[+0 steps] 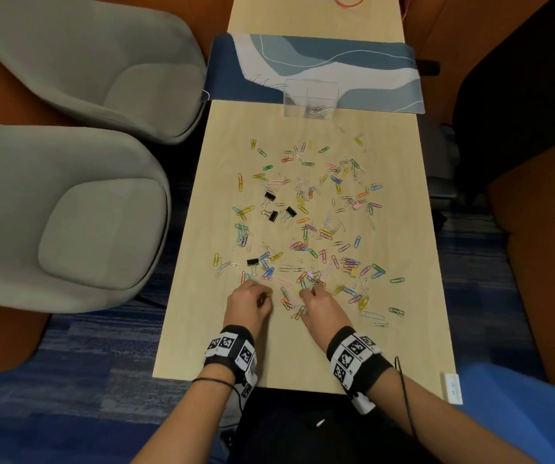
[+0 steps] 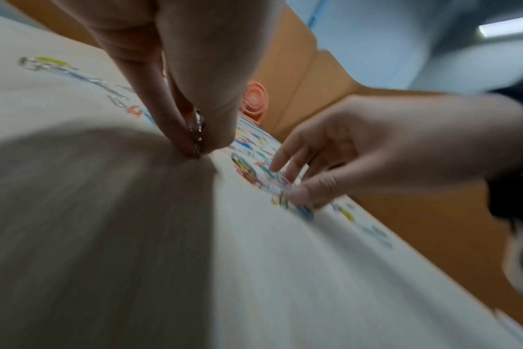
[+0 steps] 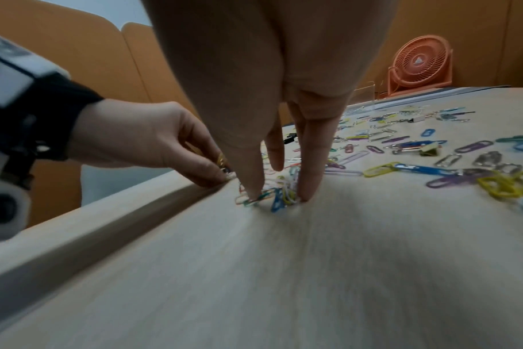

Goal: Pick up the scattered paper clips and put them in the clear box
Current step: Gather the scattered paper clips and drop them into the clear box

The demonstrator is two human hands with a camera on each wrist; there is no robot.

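Note:
Many coloured paper clips (image 1: 306, 226) lie scattered over the pale wooden table (image 1: 199, 346). The clear box (image 1: 311, 98) stands at the far end with a few clips inside. My left hand (image 1: 266, 296) is at the near left edge of the scatter and pinches a few clips (image 2: 198, 132) between thumb and fingers, low over the table. My right hand (image 1: 307, 291) is just to its right. Its thumb and fingers (image 3: 309, 186) stand on the table and close on a small heap of mixed clips (image 3: 272, 194).
Black binder clips (image 1: 270, 196) lie among the paper clips at left centre, another (image 1: 252, 262) near my left hand. A blue patterned mat (image 1: 319, 61) lies under the box. Grey chairs (image 1: 85, 212) stand left of the table. An orange fan (image 3: 418, 63) is at the far end.

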